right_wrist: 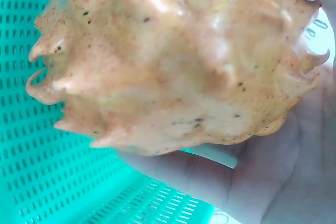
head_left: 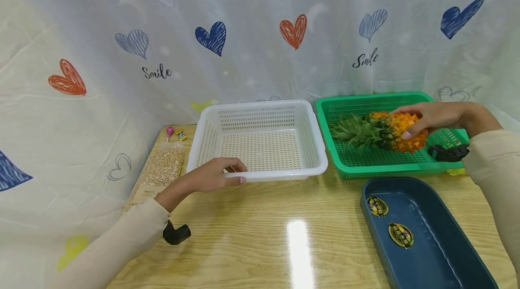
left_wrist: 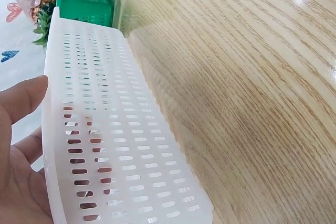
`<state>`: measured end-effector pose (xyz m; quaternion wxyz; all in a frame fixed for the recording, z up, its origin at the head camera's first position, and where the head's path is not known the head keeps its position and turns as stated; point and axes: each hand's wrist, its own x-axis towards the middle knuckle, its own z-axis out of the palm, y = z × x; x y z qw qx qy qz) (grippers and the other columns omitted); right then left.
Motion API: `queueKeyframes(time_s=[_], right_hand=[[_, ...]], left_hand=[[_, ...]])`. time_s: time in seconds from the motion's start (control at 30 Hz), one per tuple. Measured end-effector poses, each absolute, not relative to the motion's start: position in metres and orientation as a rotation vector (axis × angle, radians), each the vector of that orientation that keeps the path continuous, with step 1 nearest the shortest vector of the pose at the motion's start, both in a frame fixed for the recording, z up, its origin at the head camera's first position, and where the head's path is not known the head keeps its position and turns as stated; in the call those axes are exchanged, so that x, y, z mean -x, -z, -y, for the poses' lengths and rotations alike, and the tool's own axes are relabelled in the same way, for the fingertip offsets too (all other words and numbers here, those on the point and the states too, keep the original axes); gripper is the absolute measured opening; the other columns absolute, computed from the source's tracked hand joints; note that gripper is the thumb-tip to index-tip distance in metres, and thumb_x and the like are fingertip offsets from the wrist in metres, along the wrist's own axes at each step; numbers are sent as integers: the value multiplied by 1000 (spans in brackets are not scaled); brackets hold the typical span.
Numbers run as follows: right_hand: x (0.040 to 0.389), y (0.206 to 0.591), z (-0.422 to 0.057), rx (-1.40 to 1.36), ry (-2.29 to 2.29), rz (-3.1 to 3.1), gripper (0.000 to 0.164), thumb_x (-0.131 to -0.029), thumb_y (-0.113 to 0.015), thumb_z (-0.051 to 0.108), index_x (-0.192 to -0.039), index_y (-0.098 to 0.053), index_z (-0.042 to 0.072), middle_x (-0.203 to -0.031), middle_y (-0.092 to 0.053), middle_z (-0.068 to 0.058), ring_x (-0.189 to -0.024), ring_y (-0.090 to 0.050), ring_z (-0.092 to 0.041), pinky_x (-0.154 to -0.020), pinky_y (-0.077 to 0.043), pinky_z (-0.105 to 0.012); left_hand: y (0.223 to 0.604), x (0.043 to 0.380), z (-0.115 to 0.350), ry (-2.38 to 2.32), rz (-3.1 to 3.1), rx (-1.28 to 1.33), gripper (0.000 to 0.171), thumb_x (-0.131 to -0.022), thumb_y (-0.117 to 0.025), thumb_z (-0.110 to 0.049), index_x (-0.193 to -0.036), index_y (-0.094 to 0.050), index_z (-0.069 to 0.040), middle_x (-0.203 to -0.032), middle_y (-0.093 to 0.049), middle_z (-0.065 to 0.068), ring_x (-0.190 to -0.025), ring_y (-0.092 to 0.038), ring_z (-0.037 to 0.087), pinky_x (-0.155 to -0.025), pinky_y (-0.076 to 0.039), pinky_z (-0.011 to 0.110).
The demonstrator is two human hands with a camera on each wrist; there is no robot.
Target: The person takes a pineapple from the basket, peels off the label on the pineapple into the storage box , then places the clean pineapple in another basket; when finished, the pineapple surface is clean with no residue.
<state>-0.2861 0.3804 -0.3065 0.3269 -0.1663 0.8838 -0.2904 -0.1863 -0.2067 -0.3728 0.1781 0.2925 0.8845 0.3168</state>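
An orange, spiky pineapple (head_left: pixel 407 132) with a leafy green crown lies sideways over the green basket (head_left: pixel 378 169), its crown pointing left. My right hand (head_left: pixel 432 119) grips the fruit's body from above and the right. Close up in the right wrist view, the pineapple (right_wrist: pixel 184 72) fills most of the picture, with fingers curving beneath it. At the front rim of the white perforated basket (head_left: pixel 284 174), my left hand (head_left: pixel 217 174) pinches the edge near its left corner. Seen from the left wrist, the thumb (left_wrist: pixel 29 95) lies against the rim, and other fingers show through the slots.
A dark blue tray (head_left: pixel 430 235) with two round stickers stands at the front right. On the left lie a bag of kernels (head_left: pixel 164 165), a pink lollipop (head_left: pixel 169 131) and a small wrapped candy (head_left: pixel 181 136). A heart-printed curtain (head_left: pixel 252 54) hangs behind the baskets.
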Motion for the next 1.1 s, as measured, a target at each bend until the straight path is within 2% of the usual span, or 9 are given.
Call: queueKeyframes(time_s=[0.1,0.13,0.3,0.5,0.57,0.63,0.7,0.87,1.1], right_hand=[[286,308,-383,445,742,-2330,87,-95,-66,24,-159,-13,-2,-157,-6,-41,-129,-42,-58,-84,-54,-54],[286,309,-383,439,748,-2318,87,-95,-66,24,-159,-12,-2,-157,-6,-41,-128,-44,-56,-85,-54,-54],[288,315,-385,399,792,-2244,91,-94,-67,23,-159,-9,-1,-157,-3,-40,-103,-61,-35,-80,-55,-48],[289,321,-387,368,821,-2190,93,-95,-67,21,-160,-5,-1,-157,-2,-41,-88,-59,-24,-85,-52,-47],[289,321,-387,351,836,-2155,94,-95,-66,21,-160,-2,0,-156,-2,-40,-74,-53,-22,-84,-49,-45],[290,322,-387,344,841,-2131,94,-96,-65,20,-160,0,0,-156,-1,-40,-69,-50,-21,-83,-47,-44],[291,322,-387,342,842,-2113,94,-96,-65,20,-160,0,0,-157,2,-40,-73,-52,-21,-83,-48,-44],[294,322,-384,330,827,-2093,98,-95,-66,22,-159,3,-1,-156,4,-43,-105,-59,-29,-88,-54,-49],[294,323,-382,330,789,-2110,100,-94,-68,26,-159,2,-2,-155,7,-45,-129,-50,-49,-94,-53,-56]], left_hand=[[374,187,206,-894,-2503,-822,22,-98,-66,-37,-115,-67,-23,-118,-66,-5,-110,-62,16,-97,-49,40],[374,187,206,-893,-2504,-821,22,-98,-66,-38,-115,-67,-24,-118,-66,-6,-110,-62,16,-97,-49,40],[375,187,206,-891,-2502,-813,22,-98,-66,-38,-116,-67,-24,-117,-66,-6,-110,-61,16,-97,-48,40],[375,188,206,-884,-2504,-818,24,-98,-66,-39,-117,-67,-24,-119,-65,-6,-111,-60,16,-99,-47,41],[375,188,206,-885,-2504,-821,24,-98,-66,-39,-117,-67,-24,-119,-65,-6,-111,-60,16,-99,-47,41],[375,188,206,-888,-2503,-821,24,-98,-66,-39,-117,-67,-24,-119,-65,-6,-111,-60,16,-99,-47,41],[375,188,206,-890,-2503,-818,24,-98,-66,-40,-117,-67,-25,-119,-65,-7,-111,-60,16,-98,-47,41],[375,188,206,-887,-2509,-819,25,-98,-66,-40,-118,-67,-25,-119,-65,-7,-111,-60,16,-99,-47,41],[374,188,207,-878,-2509,-809,26,-98,-65,-41,-118,-67,-25,-120,-65,-7,-112,-60,16,-98,-48,41]])
